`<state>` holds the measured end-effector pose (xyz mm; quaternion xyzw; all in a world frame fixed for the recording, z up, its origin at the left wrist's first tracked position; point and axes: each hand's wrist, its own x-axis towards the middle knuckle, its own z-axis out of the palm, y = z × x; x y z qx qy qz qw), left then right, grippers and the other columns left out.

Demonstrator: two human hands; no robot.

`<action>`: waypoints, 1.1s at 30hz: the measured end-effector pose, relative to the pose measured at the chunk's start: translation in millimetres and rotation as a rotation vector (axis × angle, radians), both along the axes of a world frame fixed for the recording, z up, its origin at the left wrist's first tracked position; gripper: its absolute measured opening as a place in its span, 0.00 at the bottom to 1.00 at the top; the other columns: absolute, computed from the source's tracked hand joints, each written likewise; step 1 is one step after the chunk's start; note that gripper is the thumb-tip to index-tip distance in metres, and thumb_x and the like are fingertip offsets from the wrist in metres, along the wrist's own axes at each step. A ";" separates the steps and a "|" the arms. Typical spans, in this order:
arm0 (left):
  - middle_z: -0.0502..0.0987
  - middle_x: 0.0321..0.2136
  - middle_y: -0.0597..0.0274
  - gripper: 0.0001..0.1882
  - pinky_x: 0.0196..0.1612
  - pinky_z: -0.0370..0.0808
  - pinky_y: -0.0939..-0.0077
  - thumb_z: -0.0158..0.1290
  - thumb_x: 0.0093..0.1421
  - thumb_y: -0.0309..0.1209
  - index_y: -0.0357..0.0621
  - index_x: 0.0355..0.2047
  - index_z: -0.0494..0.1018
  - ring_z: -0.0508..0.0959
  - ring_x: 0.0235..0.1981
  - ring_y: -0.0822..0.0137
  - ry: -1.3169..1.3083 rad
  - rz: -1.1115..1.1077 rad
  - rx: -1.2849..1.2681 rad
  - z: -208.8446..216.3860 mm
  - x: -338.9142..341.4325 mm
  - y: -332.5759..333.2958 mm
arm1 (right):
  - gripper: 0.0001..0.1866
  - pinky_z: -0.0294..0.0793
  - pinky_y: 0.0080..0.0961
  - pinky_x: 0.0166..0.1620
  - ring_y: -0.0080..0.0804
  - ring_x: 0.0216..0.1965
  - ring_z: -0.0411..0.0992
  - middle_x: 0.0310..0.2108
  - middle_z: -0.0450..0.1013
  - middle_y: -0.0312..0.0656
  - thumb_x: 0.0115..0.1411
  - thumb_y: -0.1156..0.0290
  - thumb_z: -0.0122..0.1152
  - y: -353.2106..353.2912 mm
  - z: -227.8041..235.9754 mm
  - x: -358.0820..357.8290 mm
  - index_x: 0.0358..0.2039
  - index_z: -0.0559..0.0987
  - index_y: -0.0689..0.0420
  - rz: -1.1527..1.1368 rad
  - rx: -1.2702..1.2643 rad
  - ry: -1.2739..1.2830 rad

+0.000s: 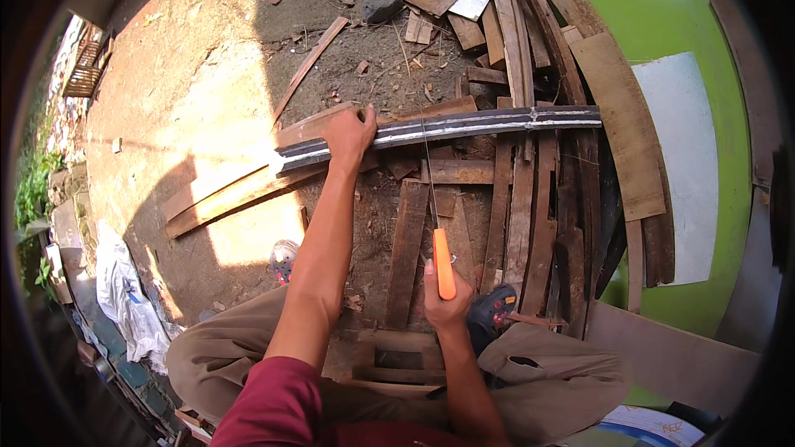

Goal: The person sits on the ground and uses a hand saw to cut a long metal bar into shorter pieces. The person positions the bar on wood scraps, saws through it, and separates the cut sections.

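A long dark board (480,122) with white stripes lies crosswise in front of me over other timber. My left hand (349,134) is closed around it, left of its middle. In my right hand (448,305) is a hand saw with an orange handle (445,263). Its thin blade (430,174) points away from me, seen nearly edge-on, and its far part meets the board to the right of my left hand. How deep the blade sits in the board I cannot tell.
A pale plank (224,199) extends left under the board. Several loose planks (522,215) are piled to the right, beside a green panel (720,157) with a white sheet (679,165). A stone (382,3) lies on the ground ahead. A white sack (128,298) lies at the left.
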<state>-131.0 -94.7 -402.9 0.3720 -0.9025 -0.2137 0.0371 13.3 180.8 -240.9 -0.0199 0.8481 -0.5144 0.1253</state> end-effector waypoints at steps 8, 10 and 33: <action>0.82 0.25 0.42 0.31 0.48 0.68 0.52 0.41 0.66 0.52 0.41 0.26 0.85 0.82 0.31 0.45 -0.141 -0.025 0.052 18.3 -11.0 24.9 | 0.15 0.64 0.31 0.22 0.32 0.14 0.64 0.13 0.65 0.43 0.63 0.71 0.64 7.1 -14.8 3.6 0.20 0.74 0.61 0.074 -0.028 -0.051; 0.82 0.25 0.42 0.31 0.48 0.68 0.52 0.41 0.66 0.51 0.40 0.26 0.84 0.82 0.31 0.45 -0.145 -0.021 0.057 19.2 -11.4 24.5 | 0.15 0.64 0.32 0.22 0.35 0.13 0.66 0.13 0.66 0.44 0.62 0.72 0.64 0.6 -13.1 7.4 0.20 0.74 0.61 0.076 0.027 -0.021; 0.83 0.28 0.43 0.30 0.51 0.66 0.57 0.41 0.65 0.49 0.41 0.24 0.84 0.83 0.31 0.50 -0.201 -0.043 0.139 19.7 -11.5 23.9 | 0.11 0.64 0.31 0.23 0.22 0.17 0.66 0.13 0.65 0.41 0.61 0.75 0.60 -9.0 -4.5 -3.1 0.22 0.76 0.65 -0.060 0.110 -0.099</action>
